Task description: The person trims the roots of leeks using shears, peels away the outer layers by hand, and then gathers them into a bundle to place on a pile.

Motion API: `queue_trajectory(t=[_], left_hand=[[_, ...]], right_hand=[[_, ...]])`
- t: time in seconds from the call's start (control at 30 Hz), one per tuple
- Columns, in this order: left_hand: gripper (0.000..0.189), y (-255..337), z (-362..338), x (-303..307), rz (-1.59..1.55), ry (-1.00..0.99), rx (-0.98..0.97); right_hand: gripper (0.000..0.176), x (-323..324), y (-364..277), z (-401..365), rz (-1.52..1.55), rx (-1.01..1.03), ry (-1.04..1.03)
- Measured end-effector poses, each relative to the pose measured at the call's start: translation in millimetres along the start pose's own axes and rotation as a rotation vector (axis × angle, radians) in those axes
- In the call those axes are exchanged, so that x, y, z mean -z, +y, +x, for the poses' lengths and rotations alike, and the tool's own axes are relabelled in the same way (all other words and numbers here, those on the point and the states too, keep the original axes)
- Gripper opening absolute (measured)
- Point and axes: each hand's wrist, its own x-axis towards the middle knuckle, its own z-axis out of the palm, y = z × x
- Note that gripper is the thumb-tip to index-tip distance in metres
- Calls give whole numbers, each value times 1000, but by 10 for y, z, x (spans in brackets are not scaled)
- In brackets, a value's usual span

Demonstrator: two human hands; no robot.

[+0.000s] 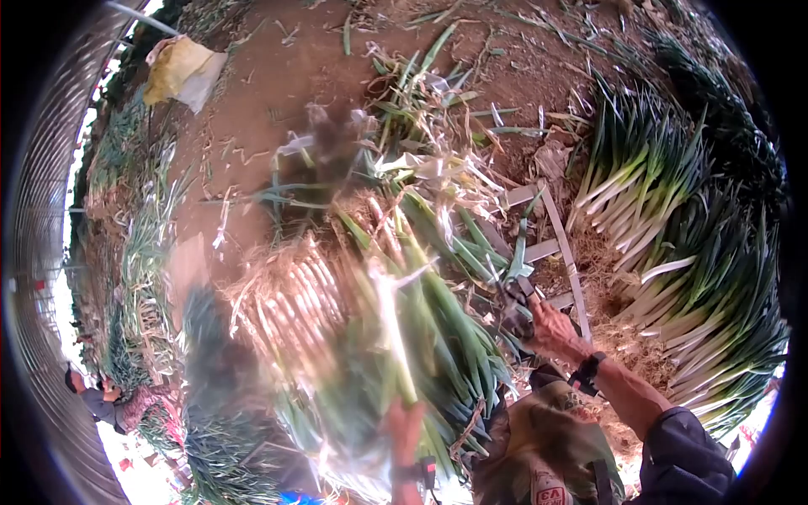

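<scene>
My left hand [404, 433], at the bottom centre, is closed round the green part of a leek [391, 328]. Its white end points up and away, with pale torn leaf strips near the tip. In my right hand [555, 332] is a dark hand tool [518, 307], its thin metal end towards the pile; its exact kind I cannot tell. A heap of leeks [450, 311] lies between my hands, green leaves towards me. On the left of it, a row of leeks [290, 282] shows white stems and brown roots.
Bundled leeks [648, 168] lie in rows at right. A pale slatted frame [560, 227] rests on the soil. Leaf scraps [438, 164] are heaped beyond the pile. A yellow-white sack [181, 71] is at far left. Another person [105, 400] sits at lower left beside more leeks.
</scene>
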Motion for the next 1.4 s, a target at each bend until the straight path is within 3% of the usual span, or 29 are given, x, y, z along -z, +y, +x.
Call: queue_trajectory(t=[0.1, 0.3, 0.37, 0.5, 0.53, 0.67, 0.77, 0.83, 0.9, 0.97, 1.03, 1.07, 1.13, 1.23, 1.3, 1.37, 1.4], left_hand=[[35, 83, -23, -12, 5, 95, -57], [32, 451, -113, -9, 70, 78, -18], [32, 572, -126, -20, 178, 49, 0], [30, 444, -156, -145, 273, 77, -98], [31, 314, -151, -183, 327, 117, -253], [38, 622, -404, -191, 306, -30, -122], [42, 594, -632, -169, 194, -204, -114], [44, 561, -769, -178, 183, -241, -106], [40, 542, -867, -150, 155, -226, -216], [36, 615, -960, -42, 91, -247, -205], [33, 579, -1014, 19, 51, -232, -223], [32, 499, -1033, 9, 46, -206, -243], [32, 452, -1096, 87, 52, -205, -233], [30, 239, -1192, 184, 174, -166, -310], [34, -21, -1259, 162, -80, -199, -241], [39, -209, -1326, 385, 221, -370, -45], [42, -359, -1396, 412, 226, -404, 49]], right_hand=[[81, -84, 328, 104, 21, -152, -13], [98, -409, 940, 290, 48, -268, 0], [99, -432, 1040, 270, 62, -170, 17], [98, 290, 480, 203, 481, 42, 45], [99, 488, 287, 187, 667, 40, 4], [102, 1210, -419, 179, 1114, 232, -117], [100, 1261, -677, 275, 1348, 277, -171], [97, 1141, -698, 370, 1337, 277, -265], [99, 1220, -875, 260, 1381, 243, -265], [79, 1181, -878, 187, 1292, 251, -307], [68, 1103, -769, 218, 1009, 241, -358], [49, 1103, -739, 217, 1024, 284, -415], [30, 951, -703, 235, 829, 433, -257], [25, 1122, -781, 230, 753, 292, -450], [27, 1105, -758, 348, 429, 411, -482], [20, 1122, -764, 364, 305, 720, -158], [20, 1363, -926, 350, 123, 445, -297]])
